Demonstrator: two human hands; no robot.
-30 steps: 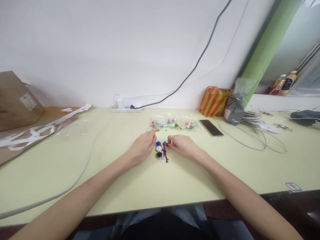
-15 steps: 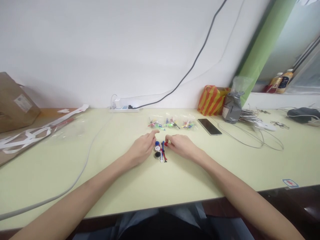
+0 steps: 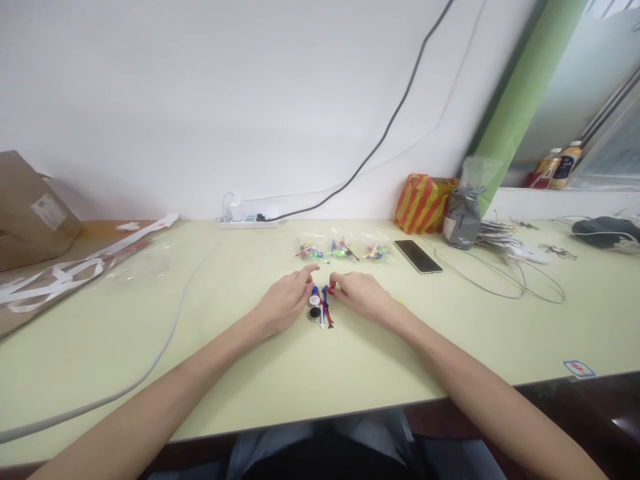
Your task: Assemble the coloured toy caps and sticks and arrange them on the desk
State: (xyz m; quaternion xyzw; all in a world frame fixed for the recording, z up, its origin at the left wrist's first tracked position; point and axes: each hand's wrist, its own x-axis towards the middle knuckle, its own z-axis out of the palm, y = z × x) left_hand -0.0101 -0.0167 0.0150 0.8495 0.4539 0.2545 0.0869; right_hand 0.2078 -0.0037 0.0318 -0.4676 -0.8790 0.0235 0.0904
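Observation:
On the table, a small cluster of coloured plastic parts lies between my two hands. My left hand (image 3: 287,299) has its index finger stretched forward, and its other fingertips are closed in at a small blue disc (image 3: 315,291), partly covering it. My right hand (image 3: 359,292) pinches a small red disc (image 3: 331,291), mostly hidden by the fingers. Nearer to me are a white disc (image 3: 314,301) and a black disc (image 3: 315,313). To their right lie thin pointed pieces: a white arrow-like one (image 3: 323,319), and blue and red ones (image 3: 328,312) crossing beside it.
Clear bags of coloured parts (image 3: 343,249) lie beyond my hands, with a phone (image 3: 418,257) to their right. A power strip (image 3: 249,223) stands by the wall. Thin cables (image 3: 495,293), a striped bag (image 3: 420,203) and a grey bag (image 3: 463,217) occupy the right; a paper bag (image 3: 35,213) stands left.
My left fingers have come in over the blue disc, covering more of it. My right hand stays at the red disc. A bit of yellow now shows beside my right wrist.

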